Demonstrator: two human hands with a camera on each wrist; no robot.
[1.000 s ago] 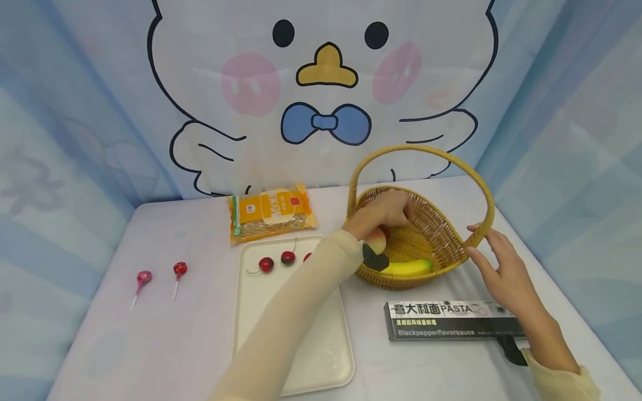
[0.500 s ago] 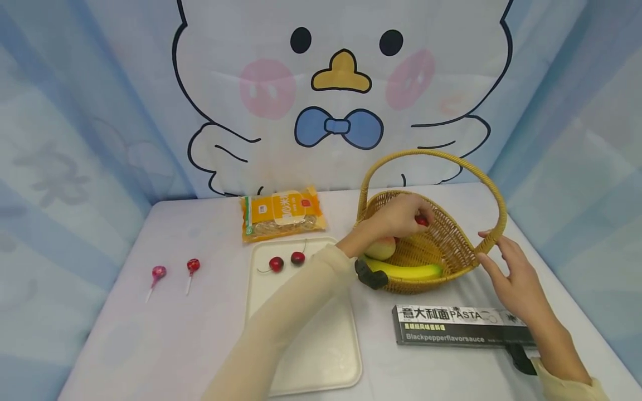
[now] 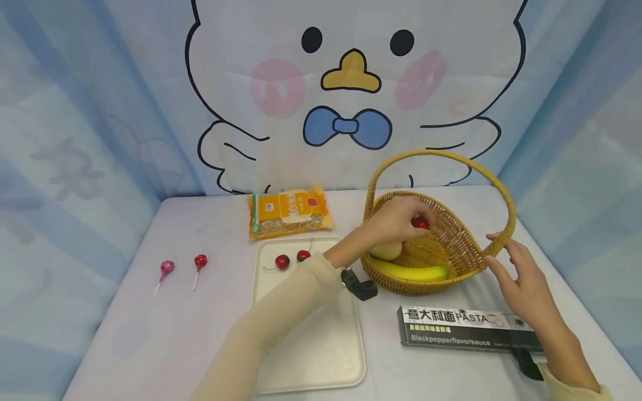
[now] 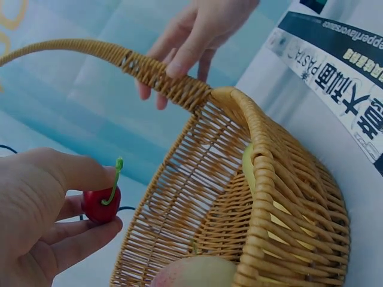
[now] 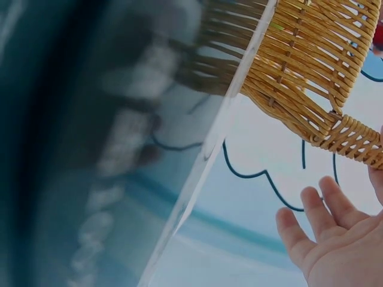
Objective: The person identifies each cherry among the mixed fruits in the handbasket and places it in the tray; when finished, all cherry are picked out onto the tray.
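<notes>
Basket (image 3: 416, 287), its handle (image 3: 511, 216) lightly held between thumb and fingers of the right hand (image 3: 524, 278), cradles a banana (image 3: 411, 273) stretched sideways along its near side. Farther back, the left hand (image 3: 398, 220) pinches a cherry (image 3: 420, 223), stem up, above the basket's opening, leftward of the right hand.

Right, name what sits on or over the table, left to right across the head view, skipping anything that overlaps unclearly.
Pink lollipop, red lollipop, orange packet, wicker basket, right hand.

free gap under arched basket handle (image 3: 441, 152)
</notes>
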